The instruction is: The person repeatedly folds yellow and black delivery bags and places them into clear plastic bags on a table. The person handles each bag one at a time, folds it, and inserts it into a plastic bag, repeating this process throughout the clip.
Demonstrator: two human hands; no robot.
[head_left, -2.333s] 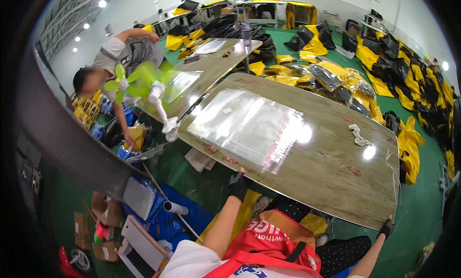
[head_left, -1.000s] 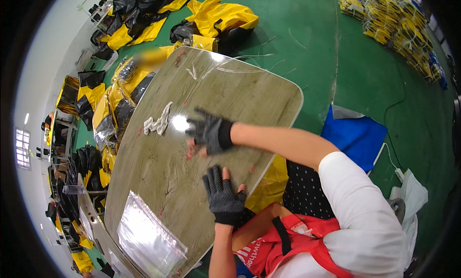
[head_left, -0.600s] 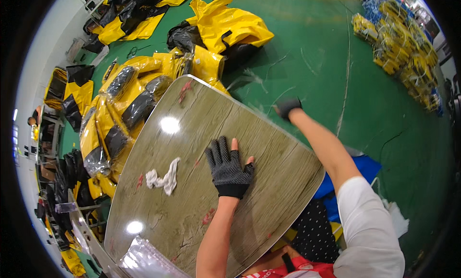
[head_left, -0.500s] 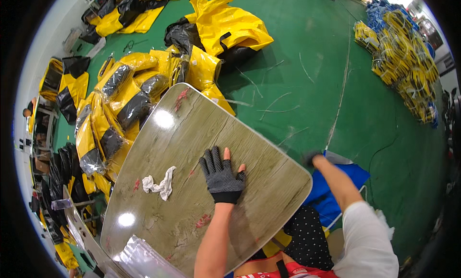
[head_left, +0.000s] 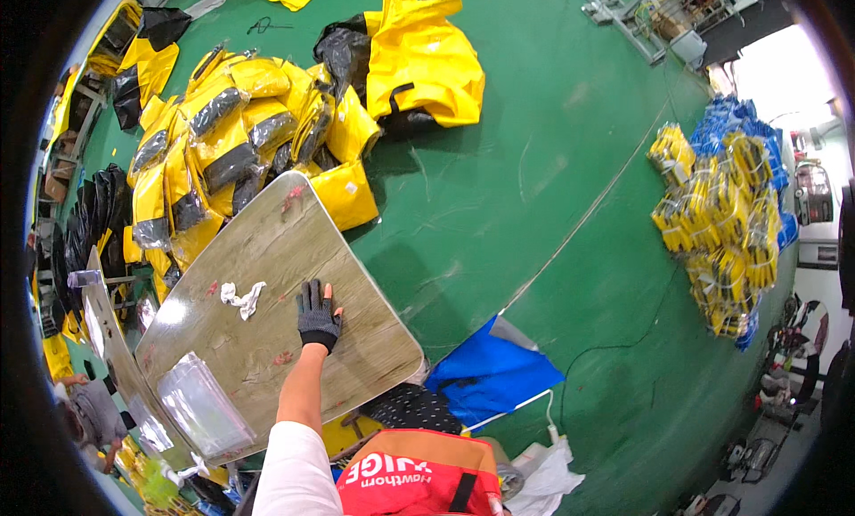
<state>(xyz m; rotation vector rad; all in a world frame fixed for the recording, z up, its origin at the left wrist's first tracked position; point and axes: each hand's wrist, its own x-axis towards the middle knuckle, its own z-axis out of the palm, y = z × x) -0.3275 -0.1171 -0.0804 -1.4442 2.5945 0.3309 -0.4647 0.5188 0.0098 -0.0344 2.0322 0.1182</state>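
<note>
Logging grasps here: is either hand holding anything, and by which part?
Nothing held: the left hand lies flat, palm down, on the table; the right hand is out of view.

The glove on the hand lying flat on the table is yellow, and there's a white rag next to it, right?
Not quite. The head view shows the left hand flat on the table in a black glove, not a yellow one. The crumpled white rag does lie beside it, apart from the fingers.

Right hand out of view, hidden below the frame's lower edge. Left sleeve [head_left: 289, 471] cut off there. Scrap [head_left: 242, 298] on tabletop [head_left: 267, 249] too small to identify.
</note>
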